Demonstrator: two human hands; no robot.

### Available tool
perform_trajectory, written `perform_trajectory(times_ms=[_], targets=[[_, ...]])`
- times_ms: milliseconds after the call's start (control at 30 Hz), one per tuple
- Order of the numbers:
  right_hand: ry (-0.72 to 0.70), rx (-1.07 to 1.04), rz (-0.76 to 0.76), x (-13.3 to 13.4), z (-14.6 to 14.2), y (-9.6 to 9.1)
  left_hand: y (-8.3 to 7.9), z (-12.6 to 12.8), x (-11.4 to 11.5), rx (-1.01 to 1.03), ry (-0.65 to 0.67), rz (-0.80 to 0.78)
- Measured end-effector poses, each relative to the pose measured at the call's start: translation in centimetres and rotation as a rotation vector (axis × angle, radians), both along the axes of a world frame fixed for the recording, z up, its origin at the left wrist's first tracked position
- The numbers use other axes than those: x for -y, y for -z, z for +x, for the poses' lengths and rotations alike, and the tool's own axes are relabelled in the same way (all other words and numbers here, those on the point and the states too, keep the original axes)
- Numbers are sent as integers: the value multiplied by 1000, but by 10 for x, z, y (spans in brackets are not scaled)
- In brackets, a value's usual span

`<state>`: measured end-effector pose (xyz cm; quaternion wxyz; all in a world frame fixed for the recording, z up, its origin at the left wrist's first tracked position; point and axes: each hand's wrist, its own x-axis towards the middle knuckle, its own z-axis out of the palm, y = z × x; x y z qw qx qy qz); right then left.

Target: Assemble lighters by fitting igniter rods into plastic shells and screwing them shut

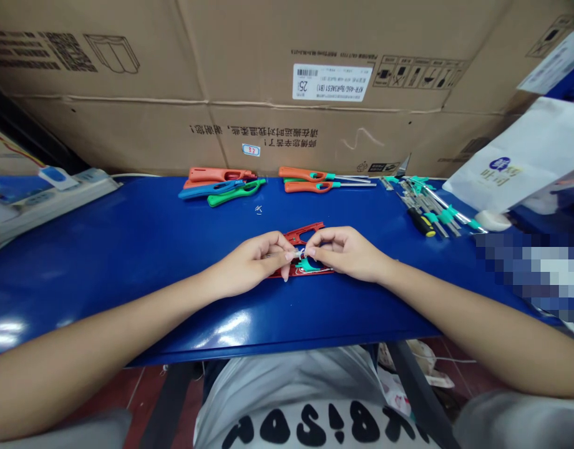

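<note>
My left hand (261, 262) is closed, pinching a small whitish, partly clear piece (297, 254) between thumb and fingertips. Facing it, my right hand (347, 252) is also closed, its thumb and forefinger pressed at the right end of that piece. Whatever finer part lies in the right pinch is too small to make out. Below the fingertips lies one red lighter shell half (321, 272), partly covered by my hands, with a green trigger (308, 265) and a thin white wire in it. Behind the hands rests another red shell half (294, 237).
Orange, blue and green lighter bodies (221, 175) lie at the back, beside orange lighters with metal tubes (310, 186). To the right are several metal tubes with green parts, a screwdriver (420, 222) and a white bag (516, 156). A power strip (88, 187) sits left. Cardboard (249, 62) stands behind.
</note>
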<state>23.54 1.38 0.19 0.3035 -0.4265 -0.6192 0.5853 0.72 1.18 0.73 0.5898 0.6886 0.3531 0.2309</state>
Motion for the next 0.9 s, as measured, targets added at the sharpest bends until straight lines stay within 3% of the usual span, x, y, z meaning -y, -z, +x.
perform_trajectory(times_ms=[900], targets=[[1, -59, -34, -1, -1, 2, 6, 3, 1, 69, -29, -67]])
